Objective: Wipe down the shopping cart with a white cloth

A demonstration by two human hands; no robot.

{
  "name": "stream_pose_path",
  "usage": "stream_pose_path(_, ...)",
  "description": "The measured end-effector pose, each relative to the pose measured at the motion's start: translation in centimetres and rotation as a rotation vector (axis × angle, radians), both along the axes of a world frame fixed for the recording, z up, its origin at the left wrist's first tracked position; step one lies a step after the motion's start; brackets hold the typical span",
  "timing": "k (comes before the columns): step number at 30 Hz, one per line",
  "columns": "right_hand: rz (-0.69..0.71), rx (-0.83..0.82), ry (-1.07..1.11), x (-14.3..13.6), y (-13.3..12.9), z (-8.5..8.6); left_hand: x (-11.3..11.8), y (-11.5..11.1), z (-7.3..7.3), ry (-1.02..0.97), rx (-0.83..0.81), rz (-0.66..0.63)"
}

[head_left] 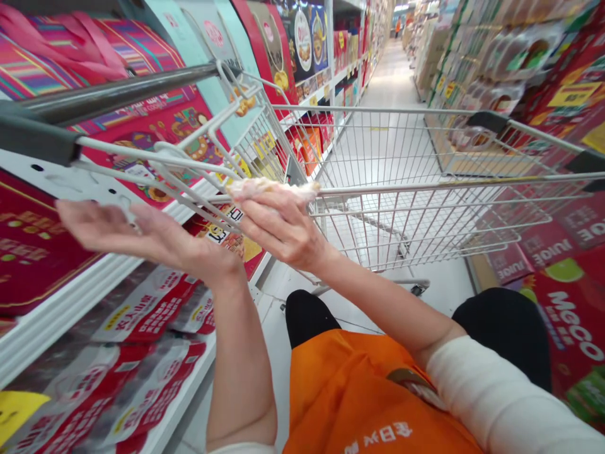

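Observation:
A wire shopping cart (416, 187) stands in front of me, its dark handle bar (137, 88) off to the upper left. My right hand (283, 230) has its fingers closed over a crumpled whitish cloth (269, 188) at the cart's near top rail. Below the dark grip at the handle's near end, my left hand (146, 236) is palm up with its fingers stretched out and nothing visible in it. Its fingertips are slightly blurred. Whether that hand touches the cart or the shelf behind it, I cannot tell.
At left, a shelf (113, 271) carries colourful gift boxes above and red-labelled bottle packs (142, 309) below. Stacked red drink cartons (567, 309) and wrapped goods stand at right. A tiled aisle (385, 82) runs ahead between them.

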State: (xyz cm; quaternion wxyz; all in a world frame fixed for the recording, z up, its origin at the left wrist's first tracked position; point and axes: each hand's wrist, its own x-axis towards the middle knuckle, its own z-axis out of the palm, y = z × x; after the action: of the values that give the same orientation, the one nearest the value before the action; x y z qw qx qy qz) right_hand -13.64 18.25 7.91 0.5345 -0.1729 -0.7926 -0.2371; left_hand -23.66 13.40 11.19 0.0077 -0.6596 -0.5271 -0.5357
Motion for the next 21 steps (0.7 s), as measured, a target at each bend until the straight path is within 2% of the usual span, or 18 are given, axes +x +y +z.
stream_pose_path(1,-0.008,-0.012,-0.002,-0.3,0.1,0.2,-0.4,0.4,-0.1,-0.035,0.001,0.003)
stream_pose_path(3,-0.017,-0.048,0.006,-0.2,-0.1,-0.8,-1.6,1.4,-0.2,-0.109,0.011,0.009)
stream_pose_path(7,0.039,-0.036,0.085,1.8,-0.4,-5.7,-4.7,3.2,-0.6,-0.366,0.137,0.056)
stream_pose_path(9,0.057,-0.025,0.107,2.1,-0.2,-6.7,-5.7,3.6,-0.9,-0.493,0.202,0.101)
stream_pose_path(11,0.05,-0.03,0.087,1.5,0.1,-5.4,-5.8,3.7,-1.1,-0.547,0.207,0.124)
stream_pose_path(15,-0.006,0.059,0.135,-1.0,0.2,0.9,-4.9,2.9,-1.0,-0.589,0.192,0.1)
stream_pose_path(17,-0.033,0.119,0.197,-1.3,-0.3,2.4,-4.7,2.5,-0.9,-0.584,0.187,0.075)
stream_pose_path(19,-0.039,0.141,0.216,-0.5,-0.7,1.5,-4.8,2.3,-1.0,-0.558,0.157,0.052)
stream_pose_path(21,-0.036,0.131,0.199,1.0,-1.0,-1.1,-4.9,2.5,-1.1,-0.526,0.13,0.047)
